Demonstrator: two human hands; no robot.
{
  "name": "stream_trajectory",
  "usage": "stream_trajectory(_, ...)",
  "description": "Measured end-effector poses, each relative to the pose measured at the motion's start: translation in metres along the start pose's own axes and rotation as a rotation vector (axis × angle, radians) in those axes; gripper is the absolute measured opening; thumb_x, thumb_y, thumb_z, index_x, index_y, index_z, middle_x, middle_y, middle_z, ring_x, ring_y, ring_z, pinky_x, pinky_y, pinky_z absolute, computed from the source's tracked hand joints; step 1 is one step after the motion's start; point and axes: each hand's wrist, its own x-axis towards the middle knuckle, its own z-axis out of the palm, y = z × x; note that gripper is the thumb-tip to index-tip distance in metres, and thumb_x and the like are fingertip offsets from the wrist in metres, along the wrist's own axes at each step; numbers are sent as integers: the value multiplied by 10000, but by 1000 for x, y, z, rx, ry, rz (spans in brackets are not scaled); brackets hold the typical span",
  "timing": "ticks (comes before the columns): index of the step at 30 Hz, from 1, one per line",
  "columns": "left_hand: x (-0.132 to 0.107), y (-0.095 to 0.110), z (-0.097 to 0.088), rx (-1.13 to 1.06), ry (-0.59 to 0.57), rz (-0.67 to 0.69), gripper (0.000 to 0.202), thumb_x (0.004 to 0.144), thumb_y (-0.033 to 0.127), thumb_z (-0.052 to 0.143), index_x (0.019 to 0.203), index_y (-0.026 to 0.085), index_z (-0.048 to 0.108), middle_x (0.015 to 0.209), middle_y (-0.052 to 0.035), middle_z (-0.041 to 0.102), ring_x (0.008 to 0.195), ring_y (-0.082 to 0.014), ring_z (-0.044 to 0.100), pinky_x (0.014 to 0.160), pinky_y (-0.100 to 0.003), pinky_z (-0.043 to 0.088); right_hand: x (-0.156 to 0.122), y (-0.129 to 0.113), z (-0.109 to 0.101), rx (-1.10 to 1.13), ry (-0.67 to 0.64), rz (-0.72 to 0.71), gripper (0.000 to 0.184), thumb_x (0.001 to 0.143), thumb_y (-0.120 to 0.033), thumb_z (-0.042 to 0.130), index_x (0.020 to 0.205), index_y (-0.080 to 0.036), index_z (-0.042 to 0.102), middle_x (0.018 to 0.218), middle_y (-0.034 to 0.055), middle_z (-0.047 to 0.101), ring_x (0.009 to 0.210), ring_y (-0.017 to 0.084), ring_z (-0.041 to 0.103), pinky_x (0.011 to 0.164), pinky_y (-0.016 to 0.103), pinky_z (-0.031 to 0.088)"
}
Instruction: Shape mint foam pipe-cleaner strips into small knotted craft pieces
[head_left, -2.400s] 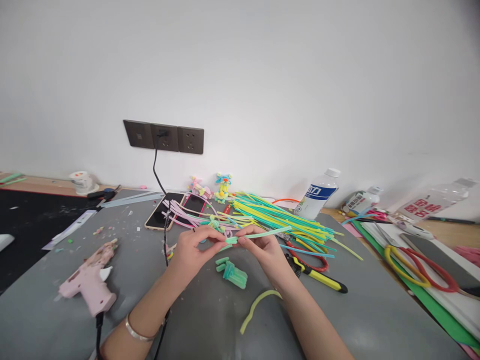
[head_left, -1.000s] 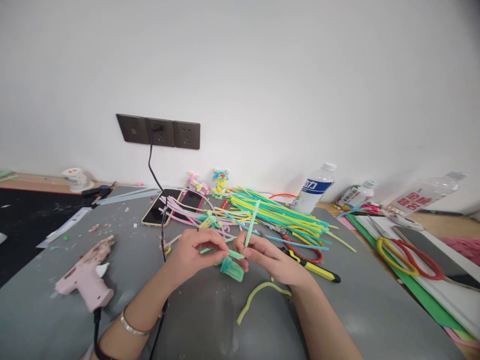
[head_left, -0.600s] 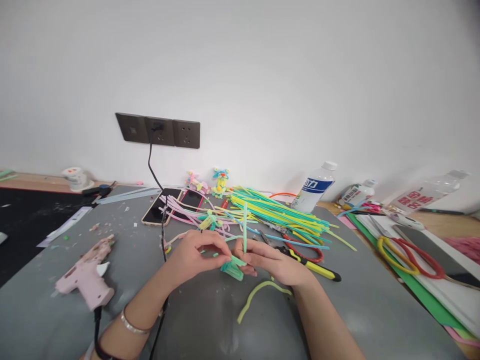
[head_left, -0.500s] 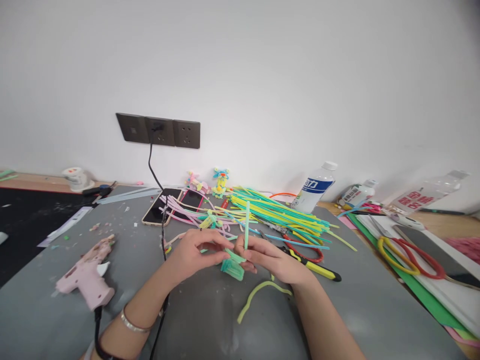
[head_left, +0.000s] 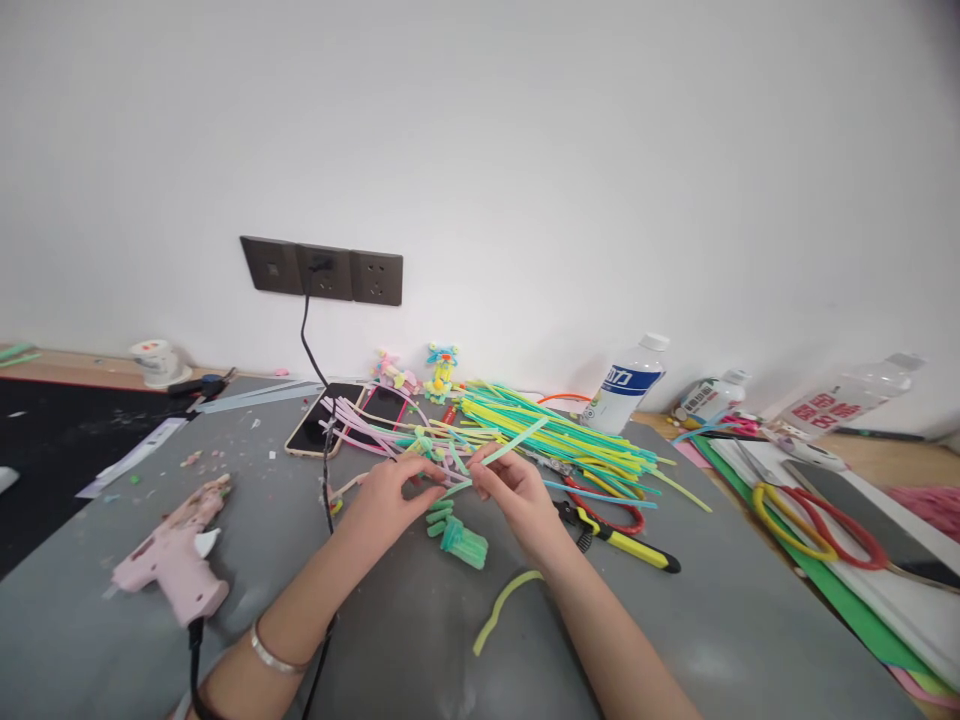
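My left hand (head_left: 390,500) and my right hand (head_left: 510,493) meet over the grey table (head_left: 420,640), both pinching a thin light-green straw strip (head_left: 501,452) that slants up to the right. Just below them lies a small green bundle of glued straw pieces (head_left: 463,540) with short green bits beside it. A curved yellow-green straw piece (head_left: 504,605) lies under my right forearm. A silver bracelet circles my left wrist.
A heap of yellow, teal and pink straws (head_left: 555,435) lies behind my hands. A pink glue gun (head_left: 176,555) rests at the left, its black cord (head_left: 327,470) running to the wall socket (head_left: 322,270). Two phones (head_left: 341,415), a utility knife (head_left: 622,540), scissors (head_left: 817,510) and bottles (head_left: 626,385) surround.
My hands have lifted off the green bundle and moved farther away. The strip, held upright a moment ago, now slants to the right. The bundle stays on the table.
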Motion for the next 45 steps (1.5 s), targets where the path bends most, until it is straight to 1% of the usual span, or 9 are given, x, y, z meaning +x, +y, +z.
stream_trajectory(4, -2, 12, -2, -122, 40, 47, 152, 868, 301, 619, 888, 183, 712, 864, -41, 735, 737, -171, 644, 604, -234, 447, 0, 0, 4, -4, -15, -31, 284, 786, -457, 737, 782, -185, 656, 757, 10, 568, 616, 125, 465, 568, 262, 373)
stream_trajectory(9, -3, 14, 0, -351, -30, -20, 275, 922, 391, 544, 847, 160, 674, 807, -45, 678, 785, -186, 632, 681, -255, 482, -1, 3, 6, -41, -64, -32, 277, 808, -449, 719, 786, -181, 649, 722, 13, 572, 645, 144, 501, 581, 266, 381)
stream_trajectory(15, -3, 13, 0, -519, -120, -71, 313, 895, 413, 585, 717, 156, 595, 680, 7, 559, 657, -135, 531, 616, -236, 425, -4, 0, 4, -119, -127, -57, 241, 828, -414, 718, 797, -181, 664, 751, 20, 575, 689, 154, 517, 614, 280, 393)
stream_trajectory(24, -8, 18, -11, -596, -451, -153, 294, 833, 417, 684, 700, 155, 695, 676, -22, 664, 593, -118, 524, 564, -226, 399, -8, -15, -10, 142, -415, 145, 354, 747, -300, 818, 1028, -188, 635, 779, -7, 649, 713, 146, 623, 688, 276, 479)
stream_trajectory(29, -11, 17, -11, -692, -618, -194, 265, 782, 405, 742, 736, 145, 724, 653, -27, 683, 623, -128, 570, 619, -238, 415, -10, -21, -8, 181, -510, 255, 228, 710, -263, 841, 853, -149, 704, 766, 17, 690, 648, 131, 642, 636, 252, 504)
stream_trajectory(32, -12, 15, -11, -657, -658, -215, 276, 794, 410, 728, 736, 141, 720, 624, -20, 665, 557, -100, 500, 547, -219, 347, -10, -21, -10, 173, -524, 277, 202, 706, -280, 843, 799, -146, 724, 727, 14, 692, 593, 114, 626, 607, 240, 512)
stream_trajectory(37, -11, 18, -10, -636, -583, -237, 304, 814, 432, 693, 737, 139, 676, 642, -5, 627, 545, -87, 472, 506, -197, 326, -7, -16, -13, 126, -421, 235, 202, 740, -323, 818, 811, -149, 743, 688, 23, 698, 603, 138, 646, 595, 254, 518)
stream_trajectory(42, -9, 27, -7, -383, -259, -43, 189, 842, 333, 661, 764, 161, 670, 714, -3, 614, 628, -114, 517, 560, -201, 388, -2, -9, -12, 89, -232, 136, 203, 738, -350, 815, 782, -168, 737, 672, 11, 675, 571, 126, 601, 588, 266, 507)
stream_trajectory(45, -8, 28, -5, -282, -145, 44, 199, 864, 323, 632, 758, 161, 682, 692, -9, 632, 575, -114, 494, 520, -207, 370, -1, -5, -8, 97, -181, 97, 200, 728, -349, 820, 765, -175, 729, 721, 9, 664, 564, 111, 577, 563, 256, 485)
